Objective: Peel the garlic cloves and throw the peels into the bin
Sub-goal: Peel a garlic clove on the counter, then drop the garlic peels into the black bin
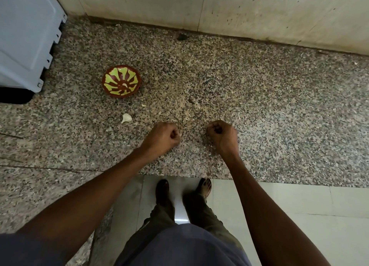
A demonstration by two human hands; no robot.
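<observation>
So from where I'm watching, this looks like the early-to-middle part of the job. There's a small red and green bowl (pixel 121 81) sitting on the granite counter (pixel 259 105), over to the left and a bit further back, and I can make out one pale piece in the bottom of it, probably a peeled clove, though it's too small to swear to. An unpeeled-looking garlic clove (pixel 126 118) lies loose on the counter, nearer than the bowl, with a tiny pale scrap (pixel 143 105) between the two. No bin in sight that I can identify, so I'd guess the peel dumping hasn't happened yet.

Both hands are parked on the counter near the front edge, apart from each other. The left hand (pixel 162 137) is curled into a fist, and I can't tell if anything's tucked inside. Same story with the right hand (pixel 221 134): fingers curled in tight, contents hidden.

The loose clove sits left of the left fist and slightly further back, close by but not touching it.
</observation>
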